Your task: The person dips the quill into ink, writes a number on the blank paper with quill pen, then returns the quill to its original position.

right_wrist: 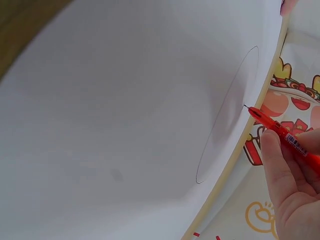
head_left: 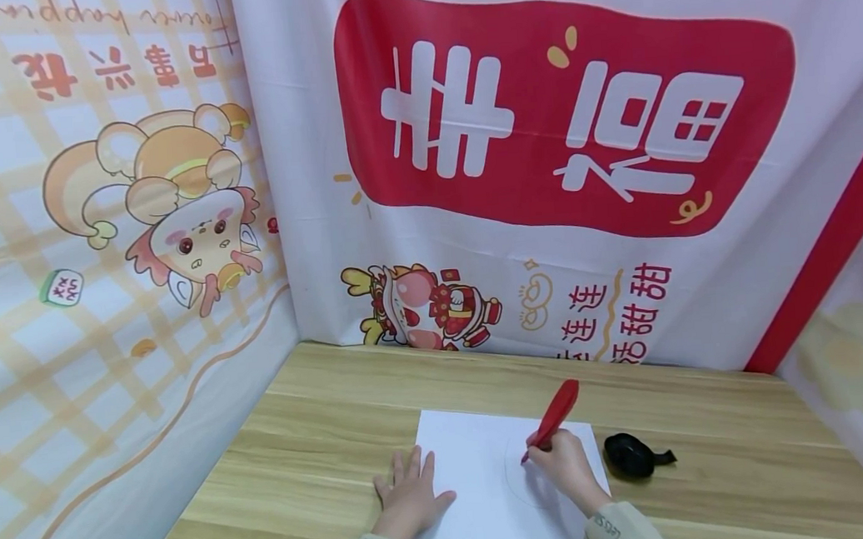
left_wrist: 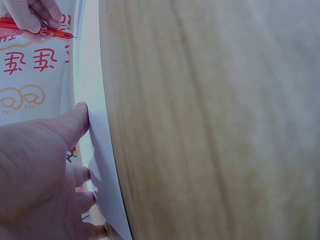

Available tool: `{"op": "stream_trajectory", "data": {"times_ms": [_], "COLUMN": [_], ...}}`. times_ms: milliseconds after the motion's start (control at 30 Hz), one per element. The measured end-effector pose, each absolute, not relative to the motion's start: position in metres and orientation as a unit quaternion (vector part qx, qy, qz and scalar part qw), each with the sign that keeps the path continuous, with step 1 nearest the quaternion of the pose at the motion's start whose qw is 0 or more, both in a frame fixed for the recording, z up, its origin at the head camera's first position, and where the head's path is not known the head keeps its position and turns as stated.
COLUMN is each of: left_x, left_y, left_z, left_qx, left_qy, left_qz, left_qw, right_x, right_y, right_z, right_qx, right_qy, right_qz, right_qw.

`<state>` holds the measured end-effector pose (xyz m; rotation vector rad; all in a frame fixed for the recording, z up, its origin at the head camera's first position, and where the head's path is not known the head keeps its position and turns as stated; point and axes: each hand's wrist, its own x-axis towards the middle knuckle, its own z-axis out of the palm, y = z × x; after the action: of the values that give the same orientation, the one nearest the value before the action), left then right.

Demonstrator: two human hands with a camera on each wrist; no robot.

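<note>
A sheet of white paper (head_left: 471,484) lies on the wooden table. My right hand (head_left: 567,465) pinches a red pen (head_left: 559,411) with a broad, feather-like upper end, its tip at the paper. A thin curved outline (right_wrist: 220,117) shows on the sheet in the right wrist view, with the pen tip inside the curve. On the sheet's left edge rests my left hand (head_left: 410,496), fingers spread and straight. The left wrist view shows its thumb and fingertips touching the paper.
A small rounded black object (head_left: 629,457) with a short tail sits just right of the paper; its kind is unclear. Behind the wooden table (head_left: 321,411) hangs a white printed cloth (head_left: 305,186), and a checked cloth (head_left: 15,332) hangs at the left.
</note>
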<state>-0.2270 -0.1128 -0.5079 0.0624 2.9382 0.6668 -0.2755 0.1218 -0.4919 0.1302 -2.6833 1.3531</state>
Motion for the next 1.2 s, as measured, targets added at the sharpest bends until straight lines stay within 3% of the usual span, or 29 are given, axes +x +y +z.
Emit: {"op": "stream_trajectory", "data": {"times_ms": [400, 900, 1200], "left_x": [-0.227, -0.228, -0.229], "left_y": [-0.113, -0.112, -0.113], "left_z": [-0.508, -0.510, -0.511], "left_qx": [0.021, 0.020, 0.021], "left_qy": [0.973, 0.974, 0.975], "left_qz": [0.219, 0.215, 0.211], "left_qw": [0.066, 0.064, 0.064], "right_x": [-0.273, -0.263, -0.260], "right_y": [0.120, 0.119, 0.117], "right_z": [-0.489, -0.490, -0.489], "right_qx": [0.032, 0.075, 0.069], "right_qy": [-0.894, -0.892, -0.890], "right_qz": [0.446, 0.442, 0.451], "right_qw": [0.037, 0.056, 0.026]}}
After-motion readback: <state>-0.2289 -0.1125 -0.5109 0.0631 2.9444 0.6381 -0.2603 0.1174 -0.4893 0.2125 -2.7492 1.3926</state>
